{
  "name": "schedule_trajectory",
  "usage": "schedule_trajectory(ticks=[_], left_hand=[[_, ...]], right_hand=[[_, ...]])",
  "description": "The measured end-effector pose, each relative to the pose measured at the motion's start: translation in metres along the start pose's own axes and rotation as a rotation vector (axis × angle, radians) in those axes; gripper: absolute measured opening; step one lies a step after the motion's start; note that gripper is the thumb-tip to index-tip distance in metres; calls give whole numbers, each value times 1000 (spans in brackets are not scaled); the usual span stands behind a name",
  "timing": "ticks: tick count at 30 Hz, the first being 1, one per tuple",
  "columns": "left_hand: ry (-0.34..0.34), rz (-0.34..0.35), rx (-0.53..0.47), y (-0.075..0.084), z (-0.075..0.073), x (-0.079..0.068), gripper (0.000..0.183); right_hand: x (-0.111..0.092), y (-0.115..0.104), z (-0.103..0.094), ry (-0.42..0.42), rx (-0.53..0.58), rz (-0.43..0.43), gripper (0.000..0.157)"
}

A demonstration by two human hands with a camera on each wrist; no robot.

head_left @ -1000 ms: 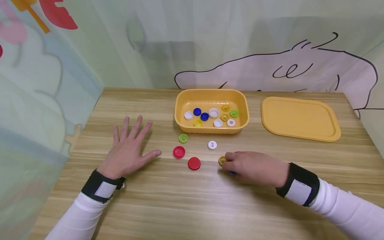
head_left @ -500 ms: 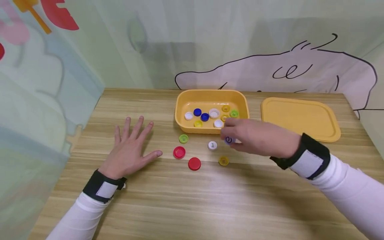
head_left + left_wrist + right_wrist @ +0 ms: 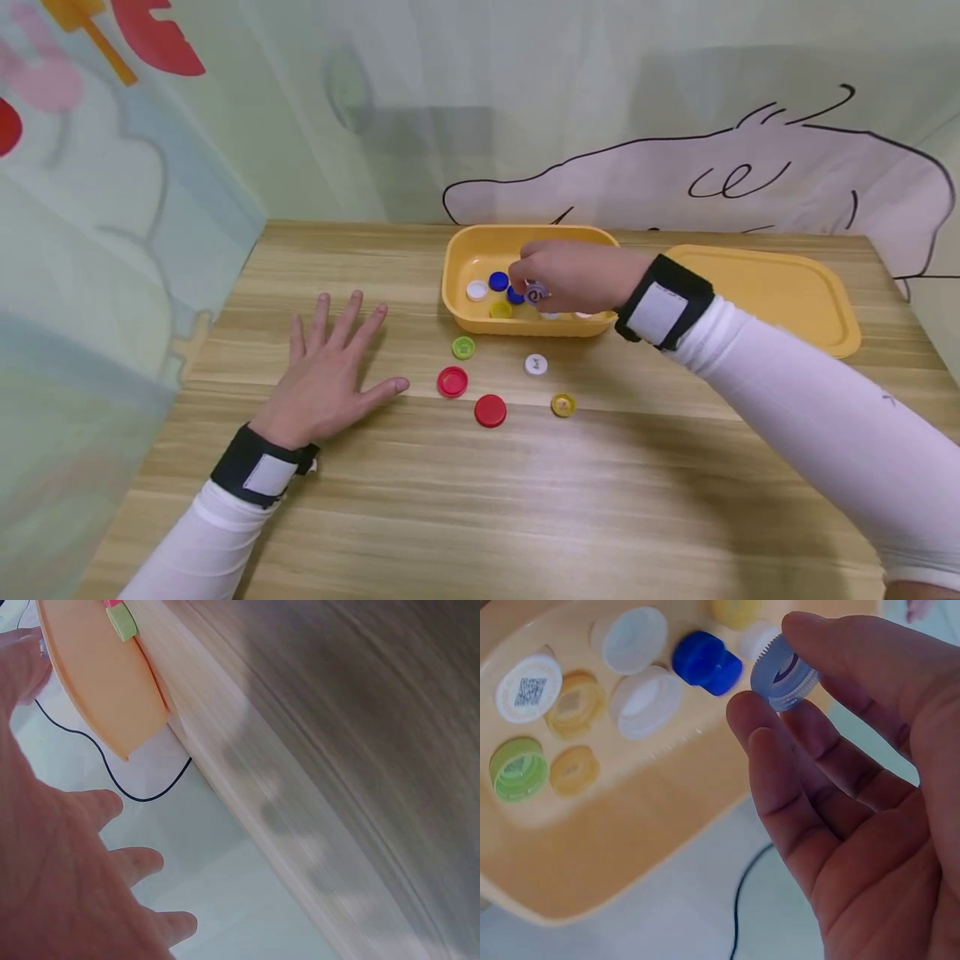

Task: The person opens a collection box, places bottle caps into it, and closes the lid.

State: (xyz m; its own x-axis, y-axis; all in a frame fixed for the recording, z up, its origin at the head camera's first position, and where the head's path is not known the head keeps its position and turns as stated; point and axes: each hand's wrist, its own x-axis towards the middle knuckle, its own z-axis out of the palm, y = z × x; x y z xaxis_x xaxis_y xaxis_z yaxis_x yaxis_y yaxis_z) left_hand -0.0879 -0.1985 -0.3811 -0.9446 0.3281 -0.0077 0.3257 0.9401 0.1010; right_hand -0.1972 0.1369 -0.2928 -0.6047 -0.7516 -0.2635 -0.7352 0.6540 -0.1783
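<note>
My right hand [image 3: 573, 271] is over the yellow-orange tub [image 3: 525, 328], pinching a pale blue bottle cap [image 3: 780, 679] with a ridged edge between thumb and fingertips. Below it in the right wrist view lie white, yellow, green and dark blue caps inside the tub. My left hand [image 3: 318, 379] is at the left of the table, palm down with fingers spread, holding nothing. Nearest to it are a green cap [image 3: 463, 347] and a red cap [image 3: 452, 382]. A second red cap [image 3: 491, 411], a white cap [image 3: 536, 365] and a yellow cap [image 3: 563, 405] also lie on the table.
A flat yellow-orange lid [image 3: 795, 292] lies right of the tub, partly behind my right forearm. The wooden table [image 3: 420, 517] ends at the back against a printed curtain [image 3: 420, 108].
My right hand picked the blue cap up from beside the yellow cap, then carried it away from me and leftward over the tub. The left hand has stayed in place.
</note>
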Motion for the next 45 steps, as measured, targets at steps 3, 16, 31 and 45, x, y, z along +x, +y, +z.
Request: schedule_trajectory(ticks=[3, 16, 31, 45], left_hand=[[-1, 2, 1, 1, 0, 0, 101], [2, 6, -6, 1, 0, 0, 102], [6, 42, 5, 3, -3, 6, 102], [-18, 49, 30, 12, -6, 14, 105]], right_hand=[[9, 3, 4, -41, -8, 21, 28], [14, 9, 9, -66, 29, -4, 30], [-55, -2, -3, 254, -42, -19, 40], [-132, 5, 48, 432, -83, 36, 75]])
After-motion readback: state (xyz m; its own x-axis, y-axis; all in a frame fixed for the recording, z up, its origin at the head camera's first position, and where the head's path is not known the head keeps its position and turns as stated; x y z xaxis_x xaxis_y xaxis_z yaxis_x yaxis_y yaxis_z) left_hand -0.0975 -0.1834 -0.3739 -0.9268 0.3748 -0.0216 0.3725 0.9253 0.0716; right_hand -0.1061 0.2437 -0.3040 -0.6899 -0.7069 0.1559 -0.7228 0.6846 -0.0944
